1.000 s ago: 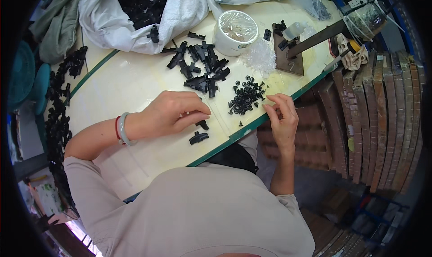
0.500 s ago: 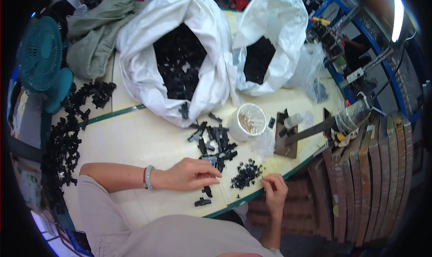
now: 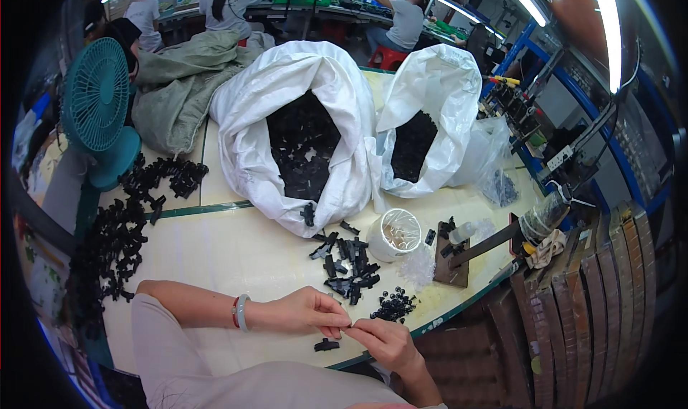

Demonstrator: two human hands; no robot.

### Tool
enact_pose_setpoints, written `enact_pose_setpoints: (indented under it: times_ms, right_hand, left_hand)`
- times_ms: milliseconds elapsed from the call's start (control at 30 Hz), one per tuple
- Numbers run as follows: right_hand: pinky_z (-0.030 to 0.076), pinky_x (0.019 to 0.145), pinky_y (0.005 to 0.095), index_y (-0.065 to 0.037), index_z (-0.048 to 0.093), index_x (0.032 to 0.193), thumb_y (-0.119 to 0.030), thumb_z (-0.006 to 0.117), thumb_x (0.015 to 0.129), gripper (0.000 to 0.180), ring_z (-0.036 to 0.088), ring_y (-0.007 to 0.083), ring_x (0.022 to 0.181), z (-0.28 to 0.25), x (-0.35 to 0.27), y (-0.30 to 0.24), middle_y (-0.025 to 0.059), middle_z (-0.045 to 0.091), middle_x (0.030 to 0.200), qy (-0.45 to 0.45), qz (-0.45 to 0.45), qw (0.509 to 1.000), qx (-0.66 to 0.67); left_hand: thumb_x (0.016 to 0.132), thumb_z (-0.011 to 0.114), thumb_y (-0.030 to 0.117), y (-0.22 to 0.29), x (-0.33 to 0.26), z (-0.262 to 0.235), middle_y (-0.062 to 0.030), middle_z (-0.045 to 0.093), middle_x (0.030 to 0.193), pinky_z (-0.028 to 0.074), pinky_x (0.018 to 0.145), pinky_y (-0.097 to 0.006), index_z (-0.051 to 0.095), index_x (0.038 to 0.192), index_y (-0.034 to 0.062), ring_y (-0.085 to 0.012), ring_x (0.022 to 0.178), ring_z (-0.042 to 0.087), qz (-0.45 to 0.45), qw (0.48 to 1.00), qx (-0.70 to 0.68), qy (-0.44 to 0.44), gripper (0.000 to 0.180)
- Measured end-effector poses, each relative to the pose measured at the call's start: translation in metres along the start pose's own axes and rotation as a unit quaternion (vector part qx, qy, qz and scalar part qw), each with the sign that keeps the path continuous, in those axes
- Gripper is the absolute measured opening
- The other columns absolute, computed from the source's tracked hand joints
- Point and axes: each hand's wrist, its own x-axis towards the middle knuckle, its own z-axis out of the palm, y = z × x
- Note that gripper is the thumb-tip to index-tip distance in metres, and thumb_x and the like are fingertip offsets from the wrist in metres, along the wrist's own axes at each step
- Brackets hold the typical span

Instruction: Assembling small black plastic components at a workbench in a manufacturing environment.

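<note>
My left hand (image 3: 309,313) and my right hand (image 3: 388,342) meet above the near edge of the table, fingertips pinched together. A tiny dark bit shows between them, mostly hidden by the fingers. Just below my left hand lies one black plastic part (image 3: 327,344). To the right of the fingertips is a small heap of black round pieces (image 3: 393,306). Beyond my left hand spreads a loose pile of black plastic parts (image 3: 350,267).
A large white sack (image 3: 240,147) and a smaller white sack (image 3: 459,86) hold black parts. Nearby are a white tub (image 3: 391,238), a bench tool with a lever (image 3: 489,243), a green fan (image 3: 99,97) and more black parts (image 3: 115,240). People sit at the back.
My right hand has moved left from beside the heap of small pieces to meet my left hand. The left fingers have closed. The view has tilted up.
</note>
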Motion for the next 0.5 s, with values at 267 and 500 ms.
enact_pose_setpoints:
  times_ms: [267, 500]
  right_hand:
    - [0.049, 0.055, 0.026, 0.002, 0.064, 0.095, -0.002, 0.066, 0.069, 0.026, 0.06, 0.0165, 0.066, 0.0, 0.008, -0.006, 0.008, 0.06, 0.096, -0.01, -0.044, 0.999, -0.028]
    - [0.049, 0.055, 0.0268, 0.002, 0.065, 0.097, -0.001, 0.066, 0.069, 0.027, 0.06, 0.0168, 0.065, 0.007, 0.008, -0.01, 0.0081, 0.061, 0.096, -0.002, -0.047, 0.994, -0.102]
  left_hand:
    - [0.091, 0.06, 0.019, 0.0, -0.007, 0.0, -0.0089, 0.067, 0.094, 0.053, 0.078, -0.022, 0.064, 0.103, -0.0024, -0.0119, 0.085, 0.066, 0.009, 1.0, -0.018, -0.009, 0.025]
    - [0.092, 0.059, 0.017, -0.001, -0.006, 0.0, -0.0091, 0.067, 0.093, 0.053, 0.078, -0.023, 0.064, 0.103, -0.0034, -0.0122, 0.086, 0.065, 0.012, 1.0, -0.012, 0.015, 0.024]
